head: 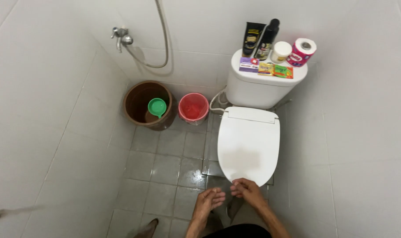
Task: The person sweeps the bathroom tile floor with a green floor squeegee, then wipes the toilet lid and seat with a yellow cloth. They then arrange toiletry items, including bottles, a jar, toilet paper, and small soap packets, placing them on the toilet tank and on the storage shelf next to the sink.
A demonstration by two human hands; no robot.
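Both hands bare, nothing held: right hand (247, 190) fingers curled at near edge of closed white toilet lid (249, 145); left hand (208, 202) loosely open just beside, over grey floor tiles (165, 169)

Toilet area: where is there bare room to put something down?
The closed white toilet lid is bare beyond the hands. Grey floor tiles between lid and left wall lie free. The white cistern top is crowded with bottles, packets and a paper roll.
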